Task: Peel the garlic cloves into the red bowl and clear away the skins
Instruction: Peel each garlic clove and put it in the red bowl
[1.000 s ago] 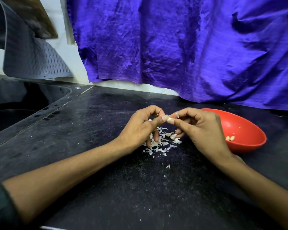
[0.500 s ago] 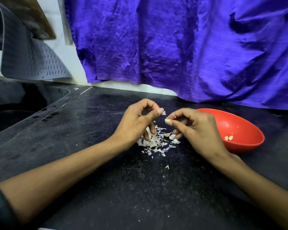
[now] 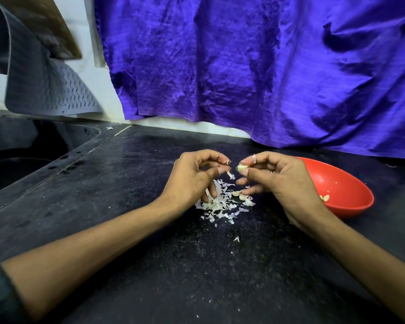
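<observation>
Counter (image 3: 150,265): we see it under everything, the sink (image 3: 21,160) at its left
Skins (image 3: 218,204): heaped mid-counter, below and between our hands
Left hand (image 3: 192,181): left of the heap
Right hand (image 3: 281,181): right of it, pinching a clove (image 3: 242,168)
Bowl (image 3: 351,206): right of the right hand, cloves (image 3: 325,197) inside
Cloth (image 3: 267,66): behind the counter

Both forearms reached in from the near edge, converging toward the middle. The left hand (image 3: 192,178) was curled, thumb and forefinger tips nearly meeting, lower fingers pointing down. The right hand (image 3: 278,176) pinched something small and pale, perhaps a clove, between thumb and forefinger.
</observation>
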Demonstrator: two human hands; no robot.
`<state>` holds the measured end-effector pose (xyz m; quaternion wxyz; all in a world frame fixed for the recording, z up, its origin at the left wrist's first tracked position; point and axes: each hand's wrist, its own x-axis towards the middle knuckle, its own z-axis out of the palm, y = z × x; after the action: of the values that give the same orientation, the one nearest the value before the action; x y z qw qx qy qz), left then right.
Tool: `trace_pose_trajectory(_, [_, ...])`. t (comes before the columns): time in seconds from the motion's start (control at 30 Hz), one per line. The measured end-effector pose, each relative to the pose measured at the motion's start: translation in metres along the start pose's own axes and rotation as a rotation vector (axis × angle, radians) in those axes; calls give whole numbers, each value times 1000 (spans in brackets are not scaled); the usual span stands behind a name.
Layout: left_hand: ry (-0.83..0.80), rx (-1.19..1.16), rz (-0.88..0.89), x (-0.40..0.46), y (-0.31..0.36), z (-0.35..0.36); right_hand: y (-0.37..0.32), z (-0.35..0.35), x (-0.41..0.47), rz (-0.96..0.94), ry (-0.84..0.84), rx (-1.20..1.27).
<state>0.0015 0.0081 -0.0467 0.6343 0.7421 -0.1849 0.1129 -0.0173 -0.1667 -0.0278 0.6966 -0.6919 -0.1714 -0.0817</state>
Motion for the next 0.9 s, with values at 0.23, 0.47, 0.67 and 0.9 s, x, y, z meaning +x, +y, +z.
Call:
trace_pose_trajectory(0.23, [-11,33,-39,-2,1,-1,0,0,-1,-9,7,2])
trace_pose_trajectory(0.47, [-49,-59,-79,-4,6,1,3,1,0,-59,25,-94])
trace_pose_trajectory(0.67, [-126,-231,-201,-9,11,4,6,1,-6,-340,-1,-527])
trace_pose_trajectory(0.9, [-149,-291,-310,-6,10,3,5,0,-7,-433,-25,-600])
